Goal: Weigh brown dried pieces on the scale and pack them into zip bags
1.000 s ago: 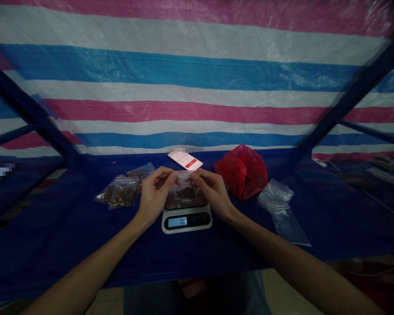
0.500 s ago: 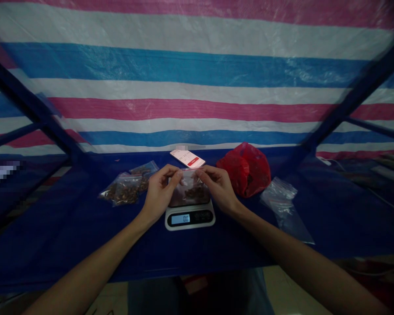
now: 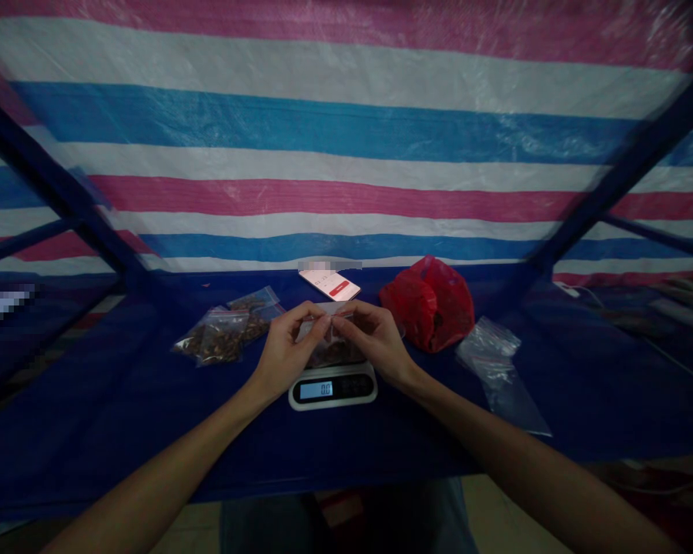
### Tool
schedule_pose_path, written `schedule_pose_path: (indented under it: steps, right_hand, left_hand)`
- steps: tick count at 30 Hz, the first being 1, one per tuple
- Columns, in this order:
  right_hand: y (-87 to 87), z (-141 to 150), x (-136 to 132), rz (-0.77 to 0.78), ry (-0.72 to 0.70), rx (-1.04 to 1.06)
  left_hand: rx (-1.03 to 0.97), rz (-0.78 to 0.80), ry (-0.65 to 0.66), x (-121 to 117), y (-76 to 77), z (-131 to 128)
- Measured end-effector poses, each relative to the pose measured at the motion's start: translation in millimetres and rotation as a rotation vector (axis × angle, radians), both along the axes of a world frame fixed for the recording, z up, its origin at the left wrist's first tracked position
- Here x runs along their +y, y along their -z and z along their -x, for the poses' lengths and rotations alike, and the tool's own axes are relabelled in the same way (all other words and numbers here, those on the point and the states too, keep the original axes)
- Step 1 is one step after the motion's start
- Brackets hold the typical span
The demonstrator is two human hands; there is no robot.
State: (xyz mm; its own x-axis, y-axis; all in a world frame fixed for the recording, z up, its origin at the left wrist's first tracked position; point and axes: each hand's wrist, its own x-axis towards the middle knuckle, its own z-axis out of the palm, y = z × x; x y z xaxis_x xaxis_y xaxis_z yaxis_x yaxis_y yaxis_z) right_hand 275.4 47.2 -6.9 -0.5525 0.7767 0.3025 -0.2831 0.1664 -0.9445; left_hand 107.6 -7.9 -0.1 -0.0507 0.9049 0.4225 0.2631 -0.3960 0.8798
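Note:
A clear zip bag [image 3: 336,352] with brown bits in it hangs between my hands, over the white kitchen scale [image 3: 333,404], whose display reads 0.0. My left hand [image 3: 292,338] pinches the bag's top edge between thumb and forefinger. Close beside it, my right hand [image 3: 381,338] pinches the same edge, the fingertips of both hands nearly touching. Part of the bag's upper edge is hidden behind the fingers. The scale's platform is mostly covered by the bag and hands.
Filled zip bags [image 3: 222,335] of brown pieces lie at the left. A lit phone [image 3: 330,285] rests behind the scale. To the right are a red plastic bag [image 3: 430,304] and flat clear zip bags [image 3: 505,381]. Blue frame bars [image 3: 577,208] slant up at both sides.
My hands have come closer together along the bag's top edge, and lower over the scale. The view has tilted slightly. The display still reads 0.0.

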Motion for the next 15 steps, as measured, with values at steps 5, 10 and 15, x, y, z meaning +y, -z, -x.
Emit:
schedule_pose_path:
  steps: [5,10,15]
  right_hand:
    - [0.1,-0.8,-1.8,-0.066,0.005,-0.027]
    - [-1.3,-1.0,-3.9,-0.157,0.058,-0.076]
    - [-3.3,-1.1,-1.4,-0.074,0.082,-0.05]
  left_hand:
    - [0.039,0.002,-0.005,-0.6,0.6,0.6]
    - [0.062,-0.016,-0.013,-0.4,1.7,-0.1]
    - [0.036,-0.022,-0.06,2.4,4.0,0.5]
